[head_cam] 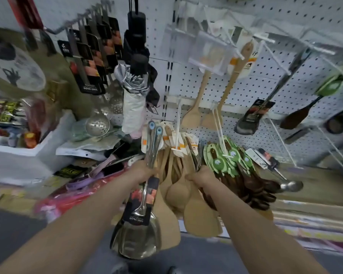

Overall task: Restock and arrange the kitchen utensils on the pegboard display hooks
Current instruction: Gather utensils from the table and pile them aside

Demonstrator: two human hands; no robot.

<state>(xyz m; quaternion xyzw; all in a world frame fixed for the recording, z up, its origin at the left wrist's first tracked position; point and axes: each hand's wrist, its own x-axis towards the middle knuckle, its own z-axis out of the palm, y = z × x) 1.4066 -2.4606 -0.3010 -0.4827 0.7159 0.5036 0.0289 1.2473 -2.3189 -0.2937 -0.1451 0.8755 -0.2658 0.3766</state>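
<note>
My left hand (145,172) grips the handles of a bunch of steel spatulas (139,234); their blades hang down toward me and a dark label card wraps one of them. Their blue-tipped handle ends (154,130) point up at the pegboard (255,89). My right hand (203,177) holds a bundle of light wooden spatulas (178,194) that hang from a low white hook (179,123). Right of them hang dark wooden spoons with green tags (232,161).
Two wooden spatulas (196,107) hang higher on the board below a clear price holder (210,56). Carded steel utensils (91,62) and folded umbrellas (135,95) hang at the left. Black ladles (293,117) and bare hooks stick out at the right. Cluttered goods lie on the low left shelf.
</note>
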